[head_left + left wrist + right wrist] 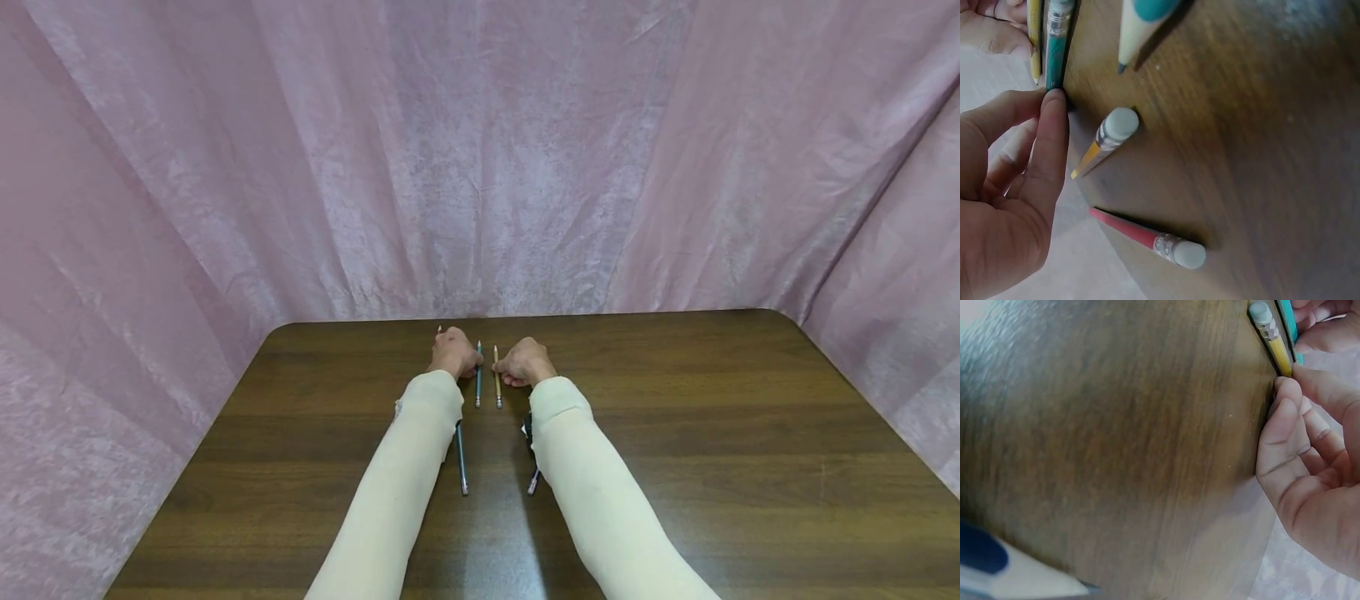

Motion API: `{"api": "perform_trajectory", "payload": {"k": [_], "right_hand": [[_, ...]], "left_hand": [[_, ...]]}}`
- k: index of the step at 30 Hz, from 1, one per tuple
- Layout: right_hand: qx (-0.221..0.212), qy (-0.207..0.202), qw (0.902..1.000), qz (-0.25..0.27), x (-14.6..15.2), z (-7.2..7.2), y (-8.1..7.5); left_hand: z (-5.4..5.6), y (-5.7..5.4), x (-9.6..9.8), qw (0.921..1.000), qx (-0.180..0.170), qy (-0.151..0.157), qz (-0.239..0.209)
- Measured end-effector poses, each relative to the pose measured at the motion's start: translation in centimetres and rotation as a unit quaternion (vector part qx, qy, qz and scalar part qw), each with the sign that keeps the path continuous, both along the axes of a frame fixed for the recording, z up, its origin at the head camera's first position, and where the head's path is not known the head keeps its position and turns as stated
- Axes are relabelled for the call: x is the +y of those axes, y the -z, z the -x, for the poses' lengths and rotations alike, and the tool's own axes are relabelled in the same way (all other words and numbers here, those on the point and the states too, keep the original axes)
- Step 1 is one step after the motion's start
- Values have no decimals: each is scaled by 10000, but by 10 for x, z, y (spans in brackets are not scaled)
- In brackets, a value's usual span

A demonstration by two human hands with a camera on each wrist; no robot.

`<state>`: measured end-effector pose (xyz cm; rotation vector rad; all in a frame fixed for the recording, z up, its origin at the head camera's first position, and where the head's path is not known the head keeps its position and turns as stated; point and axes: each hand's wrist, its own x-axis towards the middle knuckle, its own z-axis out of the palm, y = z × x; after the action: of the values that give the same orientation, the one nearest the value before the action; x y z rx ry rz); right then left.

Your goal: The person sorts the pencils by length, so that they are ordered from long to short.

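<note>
At the far side of the table, my left hand (453, 352) pinches a green pencil (1055, 59) between thumb and fingertip. My right hand (527, 362) pinches a yellow pencil (1279, 353) in the same manner. These two pencils lie side by side with a narrow gap, their eraser ends toward me in the head view. Beneath the left hand, the left wrist view shows an orange-yellow pencil (1092, 156) and a red pencil (1125, 228) on the wood. In the head view the left hand hides most of these two.
Closer to me lie a blue-green pencil (461, 462), partly under the left sleeve, and another pencil (534, 482) partly covered by the right sleeve. The right wrist view shows a dark-blue-banded pencil tip (1035, 575). Pink curtains (480, 167) hang behind the brown wooden table (712, 433).
</note>
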<state>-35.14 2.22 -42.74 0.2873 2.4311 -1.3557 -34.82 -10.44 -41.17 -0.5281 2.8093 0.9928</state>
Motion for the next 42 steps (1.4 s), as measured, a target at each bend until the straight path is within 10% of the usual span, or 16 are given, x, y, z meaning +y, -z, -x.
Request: {"api": "perform_trajectory", "payload": {"k": [24,42], "right_hand": [[146,-113,9997,-132,1,-2,-2],[-133,-519,9931,1046,21,-16,-17]], "left_hand": [[0,-3,-1,9997,-101,182,-92],[-8,-24,-10,9993,135,357,-43]]}}
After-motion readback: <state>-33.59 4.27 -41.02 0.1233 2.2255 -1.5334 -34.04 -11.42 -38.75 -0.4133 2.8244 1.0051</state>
